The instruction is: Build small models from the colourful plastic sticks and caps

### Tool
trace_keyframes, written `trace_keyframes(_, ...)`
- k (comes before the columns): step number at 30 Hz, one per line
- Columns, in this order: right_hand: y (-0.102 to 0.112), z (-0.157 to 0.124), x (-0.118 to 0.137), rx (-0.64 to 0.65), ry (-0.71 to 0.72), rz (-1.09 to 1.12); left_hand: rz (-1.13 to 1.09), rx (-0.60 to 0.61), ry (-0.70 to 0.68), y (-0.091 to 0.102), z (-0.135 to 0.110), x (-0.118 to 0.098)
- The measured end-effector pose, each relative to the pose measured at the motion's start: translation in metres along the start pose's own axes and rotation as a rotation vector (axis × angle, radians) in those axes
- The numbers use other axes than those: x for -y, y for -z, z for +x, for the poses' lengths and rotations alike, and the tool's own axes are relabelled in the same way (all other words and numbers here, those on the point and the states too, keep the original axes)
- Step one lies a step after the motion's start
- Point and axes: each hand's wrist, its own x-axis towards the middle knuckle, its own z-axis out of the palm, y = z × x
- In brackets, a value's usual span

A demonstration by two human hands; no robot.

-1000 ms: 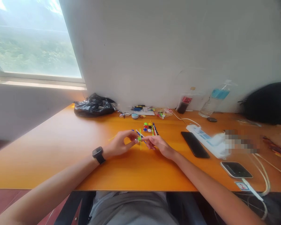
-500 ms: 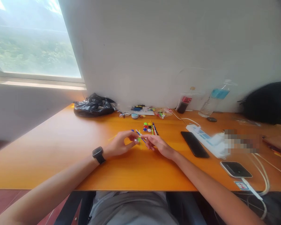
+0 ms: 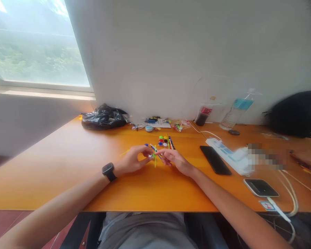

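My left hand [image 3: 134, 159], with a black watch on its wrist, pinches a small assembly of thin coloured sticks [image 3: 154, 155] above the orange table [image 3: 67, 166]. A green stick stands upright in it, crossed by a blue and a white one. My right hand [image 3: 174, 159] meets it from the right, fingertips closed on the same sticks. Just behind the hands lies a cluster of small coloured round pieces and loose sticks [image 3: 165, 141].
A black plastic bag [image 3: 103, 117] sits far left by the wall. Small parts and bags [image 3: 166, 123] line the wall. A black phone [image 3: 215, 159], a white power strip [image 3: 226, 152], a second phone [image 3: 261, 187] with cables, a water bottle [image 3: 237, 110] and a dark bag [image 3: 295, 113] lie right. Another person's hand [image 3: 307, 160] shows at the right edge.
Both hands stay almost still, with only slight finger shifts on the stick assembly. The hand at the right edge has moved a little.
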Motion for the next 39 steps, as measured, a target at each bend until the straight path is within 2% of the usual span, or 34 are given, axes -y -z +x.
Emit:
trace_keyframes(26,0.0036,-0.0006,-0.0047,0.039,0.003,-0.071,0.025,0.040,0.025,0.0011,-0.0004,0.0007)
trace_keyframes(39,0.0042,-0.0009,-0.0086,0.053,-0.011,-0.073,0.034,0.017,0.020,0.0001,-0.0011,0.0043)
